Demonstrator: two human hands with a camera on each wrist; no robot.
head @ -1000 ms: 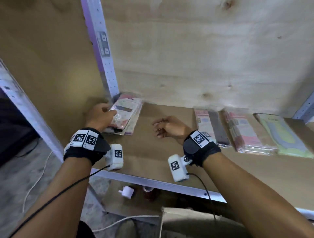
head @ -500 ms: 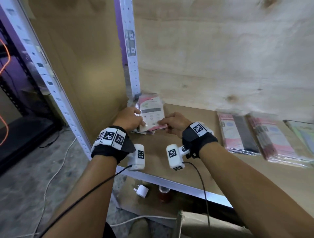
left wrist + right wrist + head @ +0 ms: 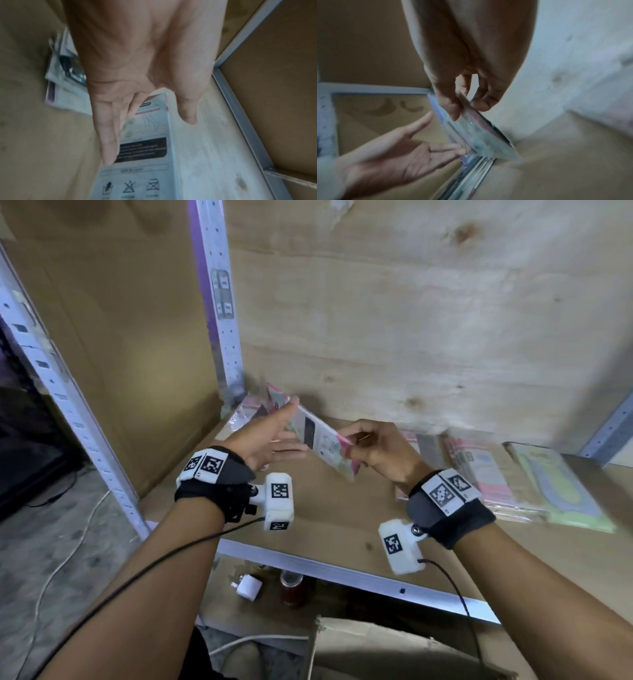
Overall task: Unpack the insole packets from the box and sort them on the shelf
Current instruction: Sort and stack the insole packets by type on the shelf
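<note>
My right hand [image 3: 375, 448] is pinching one end of an insole packet [image 3: 320, 441] between thumb and curled fingers, holding it tilted above the left end of the wooden shelf [image 3: 335, 508]. My left hand [image 3: 265, 440] is spreading wide, fingers straight, palm facing the packet and seemingly touching its lower face. A small stack of packets [image 3: 245, 414] is lying in the corner behind it; more packets [image 3: 486, 470] are lying flat to the right.

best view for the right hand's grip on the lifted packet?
Right wrist: the right hand pinches the packet's top edge, thumb and fingers clear. Head shows that hand from behind; left wrist shows only the packet's printed face.
</note>
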